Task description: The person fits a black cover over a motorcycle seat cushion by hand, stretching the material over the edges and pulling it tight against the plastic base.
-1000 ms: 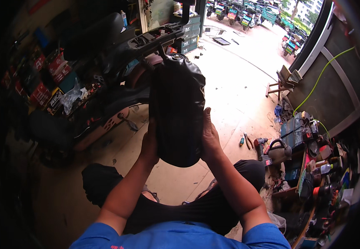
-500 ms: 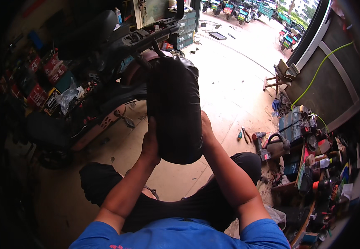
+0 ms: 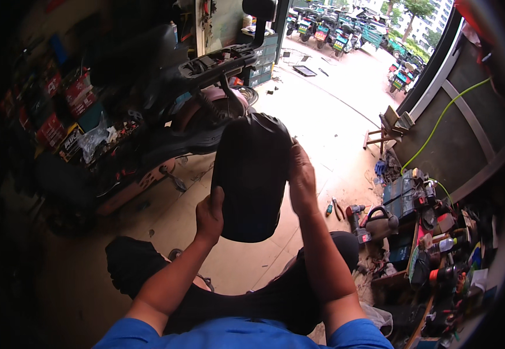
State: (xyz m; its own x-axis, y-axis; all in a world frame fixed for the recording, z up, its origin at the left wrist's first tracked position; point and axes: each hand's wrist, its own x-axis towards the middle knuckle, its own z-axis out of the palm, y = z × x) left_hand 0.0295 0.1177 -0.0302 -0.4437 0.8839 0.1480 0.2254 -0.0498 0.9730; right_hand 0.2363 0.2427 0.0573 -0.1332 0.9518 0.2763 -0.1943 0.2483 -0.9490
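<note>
I hold a black scooter seat [image 3: 251, 174] up in front of me, its long axis running away from my chest, the far end nearest the scooter [image 3: 165, 128] parked ahead to my left. My left hand [image 3: 209, 216] grips the seat's near left edge — thumb on top, fingers wrapped under and hidden from view. My right hand [image 3: 302, 177] lies flat against the right flank, fingers extended and pressed along the side. The seat touches nothing but my two hands. Below it lies pale concrete floor [image 3: 322, 110]. A clutter of tools [image 3: 415, 232] — among them a red-handled drill — sits on the ground at my right.
</note>
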